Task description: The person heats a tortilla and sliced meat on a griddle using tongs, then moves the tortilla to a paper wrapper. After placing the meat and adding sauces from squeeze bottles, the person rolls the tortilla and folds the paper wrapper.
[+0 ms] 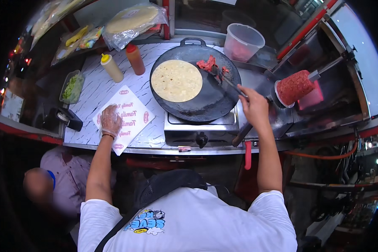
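In a clear plastic glove, my left hand [111,121] lies on a square printed wrapping paper [130,110] on the counter, its fingers resting on the sheet. My right hand [253,105] is closed round the handle of a long dark cooking utensil [230,81]; whether it is tongs or a spatula I cannot tell. Its far end touches chopped red meat [206,64] at the upper right of a big black griddle pan [210,105]. A round flatbread [176,80] lies flat on the pan's left half. The pan sits on a steel gas stove [185,133].
Two sauce bottles [112,68] and a tub of chopped greens [72,87] stand left of the pan. Behind it is a clear bucket [242,41]. A meat cone on a spit [296,87] is at right. A red handle [248,154] juts over the front edge. Another person [67,176] is at lower left.
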A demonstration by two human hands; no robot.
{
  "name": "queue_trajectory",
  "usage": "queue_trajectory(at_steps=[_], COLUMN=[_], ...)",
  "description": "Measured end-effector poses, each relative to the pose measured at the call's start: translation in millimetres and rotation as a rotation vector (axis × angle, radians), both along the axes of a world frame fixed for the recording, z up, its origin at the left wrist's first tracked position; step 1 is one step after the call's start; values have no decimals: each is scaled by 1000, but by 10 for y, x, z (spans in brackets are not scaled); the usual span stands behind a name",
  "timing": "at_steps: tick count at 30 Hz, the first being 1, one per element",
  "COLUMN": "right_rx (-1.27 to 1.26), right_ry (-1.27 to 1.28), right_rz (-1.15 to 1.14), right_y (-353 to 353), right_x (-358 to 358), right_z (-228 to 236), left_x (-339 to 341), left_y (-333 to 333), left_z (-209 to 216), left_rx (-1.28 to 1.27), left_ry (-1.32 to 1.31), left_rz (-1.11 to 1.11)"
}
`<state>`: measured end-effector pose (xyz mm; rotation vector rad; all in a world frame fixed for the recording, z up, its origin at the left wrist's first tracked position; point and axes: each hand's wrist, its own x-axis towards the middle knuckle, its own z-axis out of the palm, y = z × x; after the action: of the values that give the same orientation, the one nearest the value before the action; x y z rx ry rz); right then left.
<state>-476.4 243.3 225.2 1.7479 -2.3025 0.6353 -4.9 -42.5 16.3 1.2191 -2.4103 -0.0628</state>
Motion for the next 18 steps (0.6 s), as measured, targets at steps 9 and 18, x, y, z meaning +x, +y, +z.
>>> queue_trajectory(at_steps=[9,18], right_rx=[-42,10], right_ry=[-100,-7], right_rz=[129,93], right_y=[-66,-571], right_x=[-372,-114], right_z=[107,263], left_x=[-127,-144], left_y=[119,104], left_z=[143,180], left_rx=[91,137], left_ry=[-197,-231], left_rz=[137,169])
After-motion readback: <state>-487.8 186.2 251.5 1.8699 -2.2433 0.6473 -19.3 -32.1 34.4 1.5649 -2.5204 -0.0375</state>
